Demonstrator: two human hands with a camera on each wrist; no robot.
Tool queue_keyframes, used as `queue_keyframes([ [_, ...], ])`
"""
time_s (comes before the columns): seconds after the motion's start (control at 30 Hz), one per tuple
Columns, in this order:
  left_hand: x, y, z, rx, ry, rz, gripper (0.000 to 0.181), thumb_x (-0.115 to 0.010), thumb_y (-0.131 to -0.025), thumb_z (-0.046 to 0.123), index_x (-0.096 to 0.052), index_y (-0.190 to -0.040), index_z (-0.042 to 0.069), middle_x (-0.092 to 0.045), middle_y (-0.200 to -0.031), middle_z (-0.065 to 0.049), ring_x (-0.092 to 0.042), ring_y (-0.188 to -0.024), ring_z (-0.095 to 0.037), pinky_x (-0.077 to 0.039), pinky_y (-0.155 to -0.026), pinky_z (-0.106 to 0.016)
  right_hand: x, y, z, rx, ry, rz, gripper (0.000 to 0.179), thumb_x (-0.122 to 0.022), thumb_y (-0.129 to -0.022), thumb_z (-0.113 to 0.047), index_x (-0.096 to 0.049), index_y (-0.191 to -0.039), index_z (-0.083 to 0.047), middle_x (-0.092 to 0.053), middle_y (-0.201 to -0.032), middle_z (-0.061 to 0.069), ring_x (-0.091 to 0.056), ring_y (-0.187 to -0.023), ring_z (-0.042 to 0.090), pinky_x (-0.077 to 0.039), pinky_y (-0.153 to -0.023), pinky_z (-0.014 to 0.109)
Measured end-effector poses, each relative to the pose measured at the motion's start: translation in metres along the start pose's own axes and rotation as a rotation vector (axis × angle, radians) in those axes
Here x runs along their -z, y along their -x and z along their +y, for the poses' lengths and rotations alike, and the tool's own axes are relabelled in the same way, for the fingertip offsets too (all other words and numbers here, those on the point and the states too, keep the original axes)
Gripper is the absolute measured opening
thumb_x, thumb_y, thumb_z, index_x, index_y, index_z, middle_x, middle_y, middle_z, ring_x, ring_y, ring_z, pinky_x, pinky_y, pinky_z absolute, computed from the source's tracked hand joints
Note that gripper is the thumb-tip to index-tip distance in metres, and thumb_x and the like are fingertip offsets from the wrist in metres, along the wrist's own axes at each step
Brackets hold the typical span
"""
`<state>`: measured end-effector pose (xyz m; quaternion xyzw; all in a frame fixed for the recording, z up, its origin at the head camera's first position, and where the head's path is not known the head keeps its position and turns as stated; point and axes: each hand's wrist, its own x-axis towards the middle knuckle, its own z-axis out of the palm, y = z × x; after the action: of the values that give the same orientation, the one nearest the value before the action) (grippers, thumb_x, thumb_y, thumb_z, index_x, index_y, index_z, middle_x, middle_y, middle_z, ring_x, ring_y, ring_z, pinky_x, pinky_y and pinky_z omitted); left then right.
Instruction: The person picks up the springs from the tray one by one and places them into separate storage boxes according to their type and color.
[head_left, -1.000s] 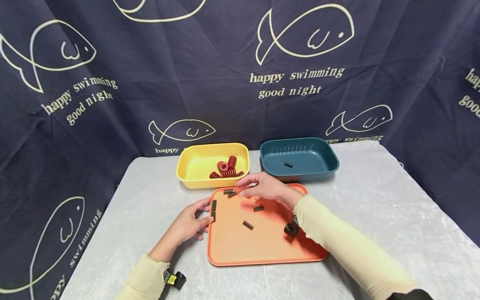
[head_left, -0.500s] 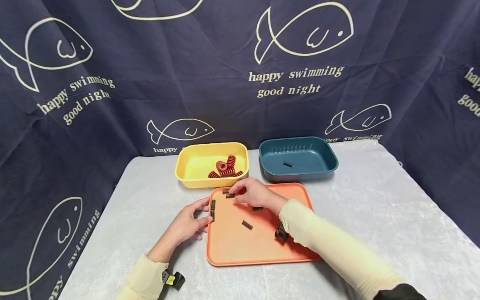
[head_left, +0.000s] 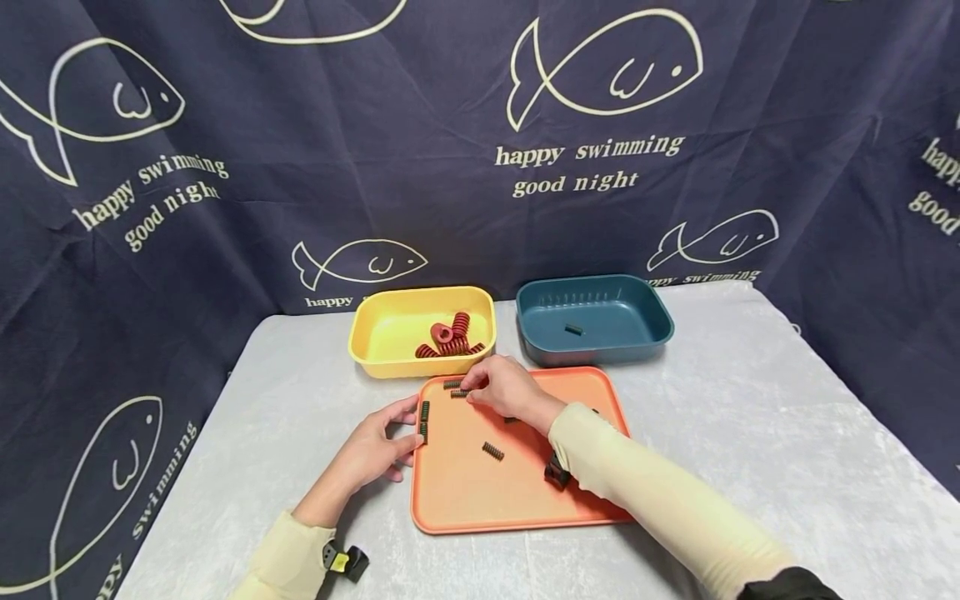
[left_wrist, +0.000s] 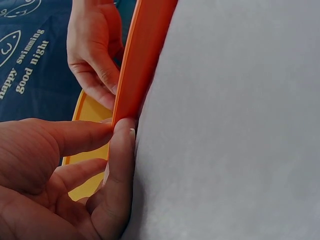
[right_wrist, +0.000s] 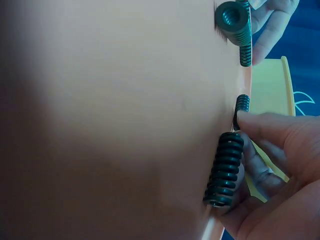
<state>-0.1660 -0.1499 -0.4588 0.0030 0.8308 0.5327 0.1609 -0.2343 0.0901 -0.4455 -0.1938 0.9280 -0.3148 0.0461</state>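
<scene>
My left hand (head_left: 382, 443) pinches the left rim of the orange tray (head_left: 517, 500); the left wrist view shows thumb and finger on either side of the edge. At the tray's far left corner my right hand (head_left: 510, 387) pinches a dark green compression spring (head_left: 459, 394) between thumb and fingers. Just behind it lies another such spring (head_left: 452, 384). Two more springs (head_left: 424, 421) lie end to end along the left rim. Nearer the tray's middle is a loose spring (head_left: 492, 451). In the right wrist view, a large-looking spring (right_wrist: 225, 170) lies close to my right hand.
Behind the tray stand a yellow bin (head_left: 382, 367) with several red springs (head_left: 452, 337) and a dark blue bin (head_left: 600, 354) with one dark spring (head_left: 573, 329). A navy cloth (head_left: 450, 200) hangs behind the grey table (head_left: 750, 400).
My right hand has moved left and slightly down to the tray's far left corner. The spring at its fingertips has turned from slanted to nearly level. My left hand keeps its hold on the tray.
</scene>
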Motion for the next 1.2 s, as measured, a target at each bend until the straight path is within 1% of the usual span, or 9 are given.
queue_keyframes([
  [0.23,0.0,0.001,-0.001,0.001,0.006,-0.001,0.065,-0.071,-0.094,-0.001,-0.05,-0.154,0.015,-0.058,-0.128,-0.012,-0.068,-0.064,-0.019,-0.058,-0.046,-0.038,-0.002,0.001,-0.001,0.008,0.002,0.008,0.007,-0.085,-0.087,-0.015,-0.082,-0.089,-0.021,-0.074,-0.086,-0.014,-0.067,-0.094,0.014,-0.055,-0.086,0.032],
  [0.4,0.0,0.001,-0.003,-0.002,0.008,0.002,0.065,-0.071,-0.094,-0.002,-0.05,-0.154,0.015,-0.058,-0.128,-0.012,-0.068,-0.064,-0.019,-0.058,-0.046,-0.038,0.002,0.005,0.003,0.053,0.0,0.003,0.008,-0.083,-0.087,-0.011,-0.082,-0.092,-0.016,-0.076,-0.091,-0.009,-0.068,-0.094,0.015,-0.056,-0.086,0.032],
  [0.63,0.002,0.002,-0.003,-0.001,0.013,0.007,0.066,-0.071,-0.094,-0.002,-0.05,-0.154,0.015,-0.058,-0.129,-0.012,-0.068,-0.065,-0.02,-0.058,-0.047,-0.038,0.006,0.005,0.008,0.116,0.052,-0.038,0.007,-0.083,-0.087,-0.012,-0.082,-0.091,-0.017,-0.074,-0.092,-0.008,-0.066,-0.095,0.015,-0.055,-0.085,0.032],
  [0.77,0.001,0.002,-0.003,0.002,0.011,0.003,0.066,-0.071,-0.095,-0.002,-0.049,-0.154,0.015,-0.058,-0.128,-0.012,-0.068,-0.065,-0.019,-0.058,-0.047,-0.037,0.012,0.008,0.013,0.107,-0.028,-0.055,0.005,-0.082,-0.089,-0.01,-0.081,-0.092,-0.014,-0.074,-0.086,-0.008,-0.063,-0.081,0.01,-0.054,-0.076,0.027],
  [0.87,0.001,0.002,-0.002,0.005,0.007,0.006,0.066,-0.071,-0.094,-0.002,-0.05,-0.154,0.015,-0.058,-0.128,-0.012,-0.068,-0.065,-0.019,-0.058,-0.046,-0.037,0.022,0.012,0.016,0.077,-0.151,-0.064,0.006,-0.08,-0.09,-0.009,-0.082,-0.095,-0.011,-0.075,-0.084,-0.005,-0.062,-0.071,0.007,-0.054,-0.067,0.025],
  [0.93,0.001,0.002,-0.001,0.004,0.006,0.006,0.066,-0.071,-0.094,-0.002,-0.05,-0.154,0.015,-0.058,-0.128,-0.012,-0.068,-0.065,-0.019,-0.058,-0.046,-0.038,0.029,0.014,0.018,0.063,-0.228,-0.061,0.007,-0.079,-0.09,-0.007,-0.082,-0.097,-0.009,-0.076,-0.085,-0.002,-0.063,-0.069,0.008,-0.054,-0.064,0.025],
  [1.07,0.0,0.002,0.0,-0.005,0.007,0.003,0.066,-0.071,-0.094,-0.002,-0.05,-0.154,0.015,-0.059,-0.128,-0.012,-0.068,-0.064,-0.019,-0.058,-0.046,-0.037,0.045,0.021,0.022,0.04,-0.356,-0.052,0.01,-0.077,-0.091,-0.005,-0.081,-0.1,-0.006,-0.077,-0.091,0.008,-0.068,-0.068,0.027,-0.057,-0.059,0.032],
  [1.13,0.0,0.001,0.0,-0.011,0.007,0.001,0.066,-0.071,-0.094,-0.002,-0.05,-0.154,0.015,-0.059,-0.127,-0.012,-0.068,-0.063,-0.019,-0.058,-0.046,-0.037,0.053,0.023,0.025,0.02,-0.41,-0.051,0.012,-0.076,-0.092,-0.005,-0.081,-0.103,-0.006,-0.077,-0.094,0.013,-0.07,-0.074,0.035,-0.058,-0.057,0.036],
  [1.2,0.0,0.001,0.0,-0.013,0.006,0.0,0.066,-0.071,-0.094,-0.002,-0.049,-0.154,0.014,-0.059,-0.127,-0.011,-0.068,-0.063,-0.019,-0.058,-0.045,-0.037,0.061,0.025,0.027,-0.003,-0.465,-0.055,0.014,-0.076,-0.093,-0.008,-0.081,-0.106,-0.006,-0.076,-0.097,0.018,-0.072,-0.082,0.04,-0.06,-0.06,0.039],
])
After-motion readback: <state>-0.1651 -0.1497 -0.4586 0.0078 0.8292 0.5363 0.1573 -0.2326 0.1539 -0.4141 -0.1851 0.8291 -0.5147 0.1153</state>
